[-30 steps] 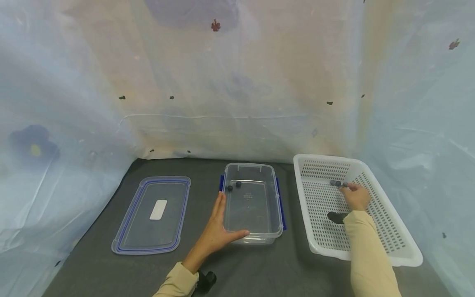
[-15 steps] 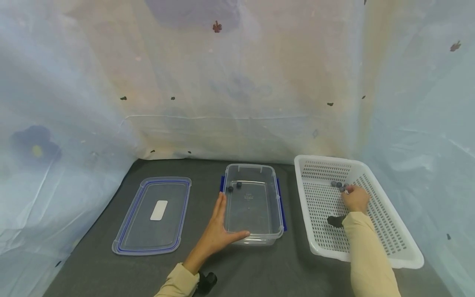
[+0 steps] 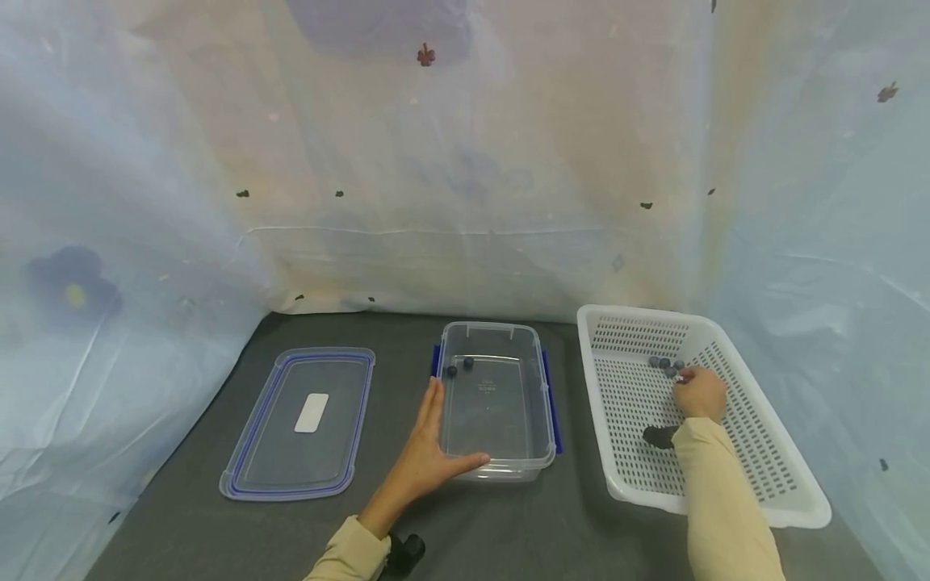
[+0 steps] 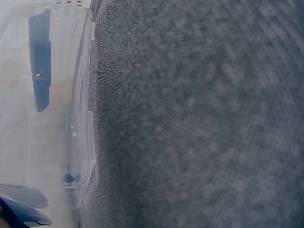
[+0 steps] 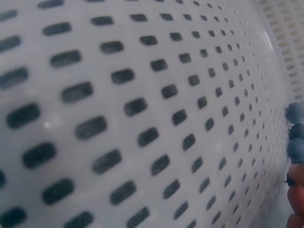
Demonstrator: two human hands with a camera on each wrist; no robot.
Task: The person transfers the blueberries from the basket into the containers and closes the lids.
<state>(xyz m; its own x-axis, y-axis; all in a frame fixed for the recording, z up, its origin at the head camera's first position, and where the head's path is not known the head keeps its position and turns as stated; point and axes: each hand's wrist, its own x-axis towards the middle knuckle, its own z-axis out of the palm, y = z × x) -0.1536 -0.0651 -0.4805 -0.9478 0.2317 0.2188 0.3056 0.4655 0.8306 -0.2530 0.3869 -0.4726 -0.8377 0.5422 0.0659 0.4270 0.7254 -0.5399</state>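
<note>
In the head view my right hand (image 3: pixel 701 394) is inside the white perforated basket (image 3: pixel 798 484), its fingertips pinching a dark blueberry (image 5: pixel 289 179). Several more blueberries (image 3: pixel 664 364) lie clustered on the basket floor just beyond the fingertips. In the right wrist view only a bit of the fingers (image 5: pixel 298 197) shows at the right edge. My left hand (image 3: pixel 425 453) steadies the clear plastic box (image 3: pixel 501 466), fingers straight along its left side and thumb over the front rim. Two blueberries (image 3: pixel 460 367) sit in the box toward its far left.
A clear lid (image 3: pixel 286 468) with a blue seal and a white label lies on the dark cloth (image 3: pixel 407 532), left of the box. Blue side clips (image 3: pixel 550 403) hang down along the box. Patterned plastic sheeting (image 3: pixel 472 161) walls the back and both sides.
My right fingers shift slightly back from the cluster, so more blueberries come into sight, and a dark one now shows at the fingertips. My left hand stays on the box.
</note>
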